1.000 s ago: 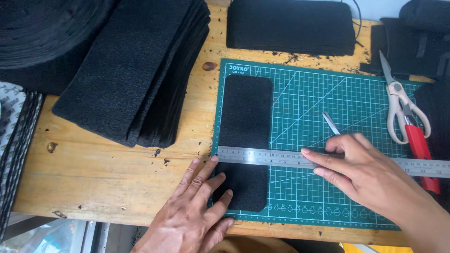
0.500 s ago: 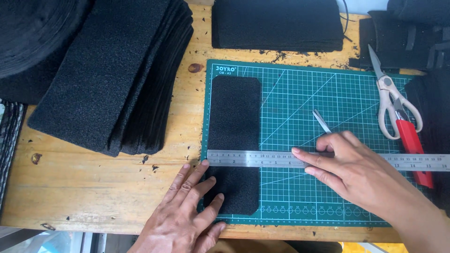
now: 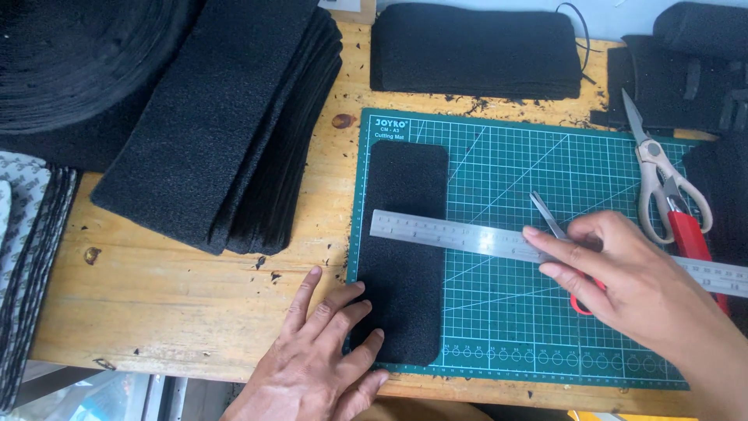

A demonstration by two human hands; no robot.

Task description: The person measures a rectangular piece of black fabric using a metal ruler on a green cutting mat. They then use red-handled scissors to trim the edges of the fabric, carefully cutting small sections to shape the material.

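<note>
A black foam piece (image 3: 407, 234) with rounded corners lies upright along the left side of a green cutting mat (image 3: 514, 343). A steel ruler (image 3: 444, 232) lies across the foam and the mat. My left hand (image 3: 319, 359) rests flat with fingers spread, its fingertips on the foam's lower left edge. My right hand (image 3: 623, 273) presses its outstretched fingers on the ruler right of the foam. Small red-handled scissors (image 3: 545, 214) lie partly under that hand, blade pointing away from me.
A stack of long black foam strips (image 3: 226, 117) lies left of the mat, with a dark roll (image 3: 70, 62) beyond it. More foam (image 3: 475, 51) sits at the back. Large scissors (image 3: 662, 175) and a red-handled tool (image 3: 689, 238) lie on the right. The table's wooden edge (image 3: 195, 355) is near me.
The ruler has slid farther up the foam piece, away from me, under my right hand. My left hand's fingertips now sit well below the ruler instead of touching it.
</note>
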